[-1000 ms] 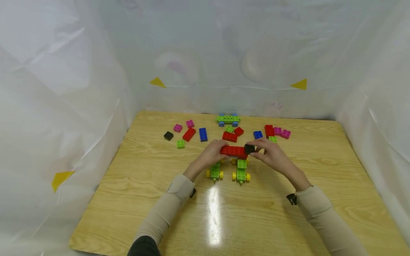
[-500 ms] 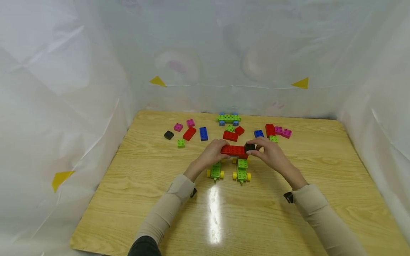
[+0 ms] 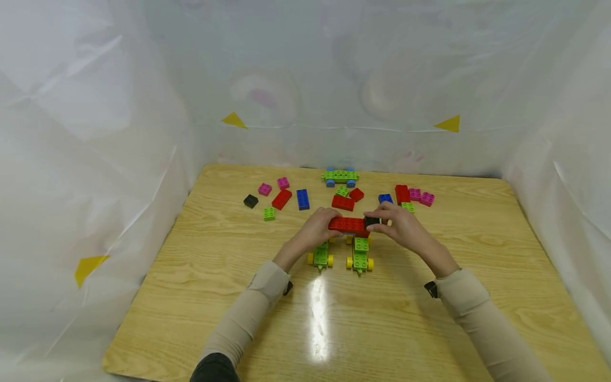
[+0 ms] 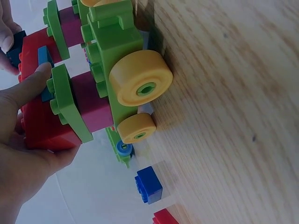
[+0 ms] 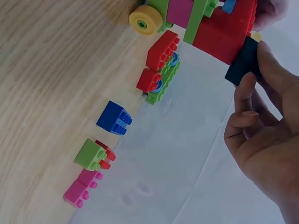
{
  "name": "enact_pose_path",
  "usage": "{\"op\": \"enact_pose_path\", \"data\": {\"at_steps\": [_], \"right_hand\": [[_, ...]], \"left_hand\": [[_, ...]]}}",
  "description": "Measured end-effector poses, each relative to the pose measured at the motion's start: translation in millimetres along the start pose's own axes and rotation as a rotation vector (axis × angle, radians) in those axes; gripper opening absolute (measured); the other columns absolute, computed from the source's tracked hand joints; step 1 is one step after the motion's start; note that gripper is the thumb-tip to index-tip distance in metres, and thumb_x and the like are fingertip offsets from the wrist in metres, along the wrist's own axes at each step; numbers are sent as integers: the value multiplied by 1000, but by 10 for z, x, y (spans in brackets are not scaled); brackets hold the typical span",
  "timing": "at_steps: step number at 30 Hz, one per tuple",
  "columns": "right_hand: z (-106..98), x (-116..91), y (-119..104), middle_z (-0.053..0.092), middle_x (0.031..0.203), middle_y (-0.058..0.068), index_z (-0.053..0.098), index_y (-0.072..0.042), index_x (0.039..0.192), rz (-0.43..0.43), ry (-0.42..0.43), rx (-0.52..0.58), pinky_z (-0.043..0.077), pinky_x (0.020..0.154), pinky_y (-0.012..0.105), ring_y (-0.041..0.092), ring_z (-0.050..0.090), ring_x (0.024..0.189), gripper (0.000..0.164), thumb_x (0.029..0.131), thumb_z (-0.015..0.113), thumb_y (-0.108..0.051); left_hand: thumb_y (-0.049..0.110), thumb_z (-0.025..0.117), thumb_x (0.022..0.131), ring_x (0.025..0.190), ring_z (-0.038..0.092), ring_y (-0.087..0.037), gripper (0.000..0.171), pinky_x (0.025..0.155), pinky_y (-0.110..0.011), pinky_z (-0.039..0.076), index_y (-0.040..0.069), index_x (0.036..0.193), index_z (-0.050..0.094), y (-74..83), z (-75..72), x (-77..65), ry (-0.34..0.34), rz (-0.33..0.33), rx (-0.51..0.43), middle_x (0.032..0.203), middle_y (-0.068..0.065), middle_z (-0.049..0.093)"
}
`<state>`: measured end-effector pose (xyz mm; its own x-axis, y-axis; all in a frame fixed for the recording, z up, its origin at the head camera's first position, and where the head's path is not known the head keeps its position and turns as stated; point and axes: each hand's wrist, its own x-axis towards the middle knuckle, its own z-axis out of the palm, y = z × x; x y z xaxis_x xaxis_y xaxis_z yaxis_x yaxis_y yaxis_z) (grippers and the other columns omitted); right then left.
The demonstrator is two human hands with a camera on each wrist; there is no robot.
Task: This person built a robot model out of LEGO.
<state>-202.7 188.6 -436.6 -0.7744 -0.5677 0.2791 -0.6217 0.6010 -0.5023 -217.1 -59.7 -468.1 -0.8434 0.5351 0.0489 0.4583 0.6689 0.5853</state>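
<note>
Two green wheeled bases with yellow wheels, a left base (image 3: 322, 256) and a right base (image 3: 360, 258), stand side by side. Magenta bricks (image 4: 91, 97) and green bricks (image 4: 70, 102) rise from them, bridged on top by red bricks (image 3: 350, 225). A small blue piece (image 4: 46, 56) shows beneath the red layer. My left hand (image 3: 321, 228) grips the red layer's left end, thumb on the near side. Between thumb and fingers, my right hand (image 3: 400, 227) pinches a black brick (image 5: 244, 61) against the red layer's right end. Whether its studs are joined is hidden.
Behind the build lie a green base with blue wheels (image 3: 340, 177), a red brick (image 3: 343, 203) and a blue brick (image 3: 385, 199). Pink bricks (image 3: 427, 199) lie at right. At left are a blue brick (image 3: 303, 199), another black brick (image 3: 250, 201) and a green brick (image 3: 269, 214).
The black brick has tipped flatter and lower at the red layer's right end, with my right hand shifting slightly. My left hand keeps its grip in the same place.
</note>
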Motion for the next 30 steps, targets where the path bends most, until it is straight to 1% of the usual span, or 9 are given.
{"op": "enact_pose_path", "data": {"at_steps": [8, 11, 14, 16, 19, 21, 23, 24, 30], "right_hand": [[-43, 40, -7, 60, 92, 7, 71, -2, 115, 8, -39, 22, 42, 53, 24, 12, 48, 64, 33, 84, 74, -15], [-66, 73, -16, 60, 90, 5, 71, -4, 115, 30, -77, 19, 42, 54, 25, 14, 49, 64, 34, 85, 74, -17], [-79, 116, -23, 62, 93, 4, 71, -6, 116, 45, -113, 14, 44, 59, 28, 15, 51, 69, 34, 85, 74, -20], [-80, 123, -19, 64, 96, 3, 70, -7, 116, 49, -121, 12, 47, 65, 31, 15, 53, 76, 34, 85, 74, -22], [-41, 79, 9, 67, 106, 7, 69, -8, 118, 76, -84, 29, 51, 79, 42, 23, 59, 93, 38, 84, 75, -25], [2, 24, 31, 65, 114, 11, 67, -8, 121, 106, -55, 42, 50, 85, 49, 30, 58, 106, 42, 84, 75, -27], [49, -24, 42, 63, 119, 13, 66, -7, 123, 134, -31, 58, 48, 88, 53, 34, 54, 113, 46, 84, 76, -29], [69, -38, 45, 62, 119, 14, 65, -7, 123, 138, -22, 59, 48, 88, 53, 34, 54, 113, 47, 84, 76, -29], [107, -59, 48, 62, 113, 13, 65, -4, 122, 127, 8, 43, 49, 80, 49, 29, 57, 101, 47, 82, 78, -25]], "left_hand": [[19, 73, 87, 95, 52, -20, 38, 80, -32, 45, 4, 120, 62, 14, 0, -6, 6, 9, -17, 118, -8, 62], [20, 73, 87, 95, 52, -20, 38, 81, -31, 45, 4, 120, 62, 16, -6, -12, 7, 3, -19, 118, -8, 63], [20, 73, 87, 96, 52, -21, 38, 82, -32, 45, 4, 120, 62, 18, -19, -26, 14, -4, -19, 118, -8, 63], [20, 73, 87, 96, 52, -21, 38, 82, -32, 45, 4, 120, 62, 20, -21, -33, 15, -8, -22, 117, -8, 63], [20, 73, 87, 94, 51, -20, 37, 82, -31, 45, 4, 119, 63, 15, -4, -27, 14, -8, -22, 117, -7, 63], [21, 73, 87, 94, 51, -19, 37, 82, -31, 45, 5, 119, 63, 13, 14, -16, 10, -6, -20, 117, -7, 64], [21, 73, 87, 94, 51, -19, 37, 82, -30, 45, 5, 119, 63, 14, 28, -3, 7, -2, -13, 117, -6, 64], [21, 73, 87, 95, 51, -19, 38, 82, -30, 45, 5, 120, 63, 19, 30, -1, 7, -1, -10, 117, -6, 64], [22, 72, 88, 99, 52, -20, 40, 86, -31, 46, 6, 122, 62, 50, 55, 19, 1, -4, 12, 119, -7, 63]]}}
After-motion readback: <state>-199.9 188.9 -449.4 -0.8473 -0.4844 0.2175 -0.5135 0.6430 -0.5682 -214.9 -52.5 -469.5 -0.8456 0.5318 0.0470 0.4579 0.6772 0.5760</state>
